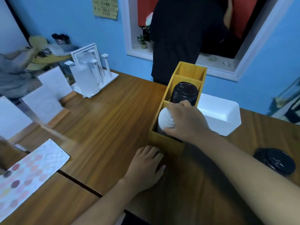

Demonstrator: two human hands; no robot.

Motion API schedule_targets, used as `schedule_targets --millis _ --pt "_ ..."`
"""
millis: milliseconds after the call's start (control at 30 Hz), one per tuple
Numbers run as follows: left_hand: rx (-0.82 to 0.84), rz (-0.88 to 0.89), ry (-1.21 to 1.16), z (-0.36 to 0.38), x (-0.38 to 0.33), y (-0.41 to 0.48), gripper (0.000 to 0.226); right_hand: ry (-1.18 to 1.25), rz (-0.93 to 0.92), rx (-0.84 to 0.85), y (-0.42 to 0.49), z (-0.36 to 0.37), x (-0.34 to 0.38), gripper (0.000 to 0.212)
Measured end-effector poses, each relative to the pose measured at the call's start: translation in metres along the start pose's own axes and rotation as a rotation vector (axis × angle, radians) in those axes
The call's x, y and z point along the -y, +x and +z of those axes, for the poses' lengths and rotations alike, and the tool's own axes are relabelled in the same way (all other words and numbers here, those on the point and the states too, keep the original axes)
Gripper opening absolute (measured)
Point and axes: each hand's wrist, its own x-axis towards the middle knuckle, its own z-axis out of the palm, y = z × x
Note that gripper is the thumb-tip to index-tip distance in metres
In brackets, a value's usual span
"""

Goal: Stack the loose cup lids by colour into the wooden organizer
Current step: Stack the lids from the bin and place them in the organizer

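A wooden organizer (168, 143) with three compartments stands on the table. Its near compartment holds a stack of white lids (165, 119). The middle compartment holds a stack of black lids (185, 93), and the far compartment looks empty. My right hand (186, 122) reaches over the near compartment, its fingers and thumb curled round the top of the white stack. My left hand (146, 166) rests flat on the table just in front of the organizer's near end, fingers relaxed. A loose black lid (274, 161) lies on the table at the right, beside my right forearm.
A white plastic tub (219, 114) sits right of the organizer. At the back left stand a white rack (92, 72) and white boards (55, 85). A sheet with coloured circles (30, 172) lies at the left. A person in black (177, 38) stands behind the table.
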Motion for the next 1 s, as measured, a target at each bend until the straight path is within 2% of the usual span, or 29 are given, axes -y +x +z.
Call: schedule_targets --millis 67,333,667,1000 --pt "-0.007 -0.005 -0.021 0.002 0.002 -0.002 0.042 -0.105 -0.045 -0.027 0.002 0.0 0.001 0.065" --pt "-0.025 0.0 -0.012 0.007 0.002 -0.004 0.041 -0.112 -0.064 0.018 -0.008 0.009 0.0 0.067" --pt "-0.01 0.001 0.031 0.005 0.0 -0.004 0.044 -0.049 -0.023 0.009 -0.021 0.025 0.0 0.063" --pt "-0.007 0.055 0.074 -0.001 -0.022 0.006 0.04 0.045 0.055 -0.084 -0.041 -0.001 -0.009 0.072"
